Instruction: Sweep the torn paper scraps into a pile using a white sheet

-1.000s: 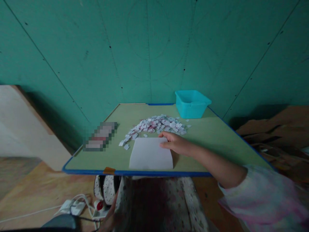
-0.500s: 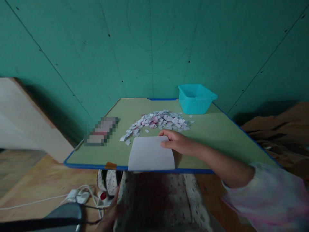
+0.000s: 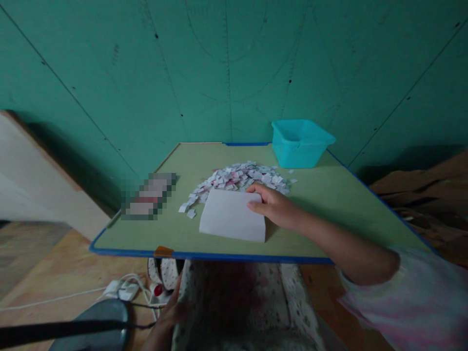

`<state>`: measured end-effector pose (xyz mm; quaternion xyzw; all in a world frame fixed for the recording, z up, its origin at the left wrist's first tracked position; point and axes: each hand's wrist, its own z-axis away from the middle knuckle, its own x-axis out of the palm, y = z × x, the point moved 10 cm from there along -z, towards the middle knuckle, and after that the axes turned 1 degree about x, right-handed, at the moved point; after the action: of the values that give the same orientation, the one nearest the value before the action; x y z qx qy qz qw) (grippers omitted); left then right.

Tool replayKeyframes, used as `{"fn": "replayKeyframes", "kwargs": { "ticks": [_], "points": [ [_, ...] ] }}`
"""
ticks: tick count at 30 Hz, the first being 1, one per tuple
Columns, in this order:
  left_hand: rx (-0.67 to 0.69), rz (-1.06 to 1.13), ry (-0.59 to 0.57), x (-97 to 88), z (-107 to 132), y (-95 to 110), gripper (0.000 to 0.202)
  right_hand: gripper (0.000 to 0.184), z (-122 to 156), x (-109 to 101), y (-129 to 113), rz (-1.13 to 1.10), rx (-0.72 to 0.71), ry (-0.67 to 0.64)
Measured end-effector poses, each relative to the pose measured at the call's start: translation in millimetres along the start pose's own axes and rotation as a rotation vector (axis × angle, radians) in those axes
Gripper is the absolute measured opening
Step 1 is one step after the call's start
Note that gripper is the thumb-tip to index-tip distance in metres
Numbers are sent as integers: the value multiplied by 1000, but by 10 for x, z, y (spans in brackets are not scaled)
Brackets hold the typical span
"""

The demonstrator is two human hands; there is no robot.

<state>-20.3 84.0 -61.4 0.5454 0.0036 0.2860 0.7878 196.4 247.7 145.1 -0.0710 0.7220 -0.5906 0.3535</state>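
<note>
My right hand (image 3: pixel 272 204) pinches the far right part of a white sheet of paper (image 3: pixel 232 217), thumb on top. The sheet is slightly bowed, and its far edge meets a spread heap of small cut paper pieces (image 3: pixel 237 175). Below the table edge, my left hand (image 3: pixel 173 307) is beside the left wall of a white, dark-speckled open container (image 3: pixel 302 302); its fingers are hidden. The container's inside is dark and reddish.
The pale green table (image 3: pixel 351 214) has blue-taped edges. A turquoise plastic basket (image 3: pixel 302 146) stands at its back right, and a pixelated flat item (image 3: pixel 149 195) lies left. Below are a power strip with cables (image 3: pixel 122 288) and a grey stool (image 3: pixel 91 317). Brown cardboard (image 3: pixel 424 185) is at right.
My right hand has slid the sheet away from the table's front edge, up against the paper pieces. The left hand stays beside the container. The view has shifted slightly.
</note>
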Motion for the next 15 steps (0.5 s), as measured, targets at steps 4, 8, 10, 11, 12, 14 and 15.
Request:
{"fn": "replayKeyframes", "kwargs": {
  "ticks": [4,8,10,11,12,14,15],
  "points": [
    [57,-67,65,-34,36,108,90,19,55,178,-61,41,2,-130],
    [66,-56,97,-35,52,157,81,21,100,211,-106,44,-4,-167],
    [66,-26,95,8,53,184,79,24,130,239,-130,43,-12,-216],
    [61,-25,83,46,54,194,75,26,149,256,-148,45,-19,-243],
    [57,-31,65,95,59,205,71,28,170,272,-164,46,-22,-271],
    [56,-43,23,204,77,226,57,31,214,298,-193,48,-18,-317],
    [54,-33,7,252,90,231,47,32,231,301,-205,51,-14,-328]
  ]
}}
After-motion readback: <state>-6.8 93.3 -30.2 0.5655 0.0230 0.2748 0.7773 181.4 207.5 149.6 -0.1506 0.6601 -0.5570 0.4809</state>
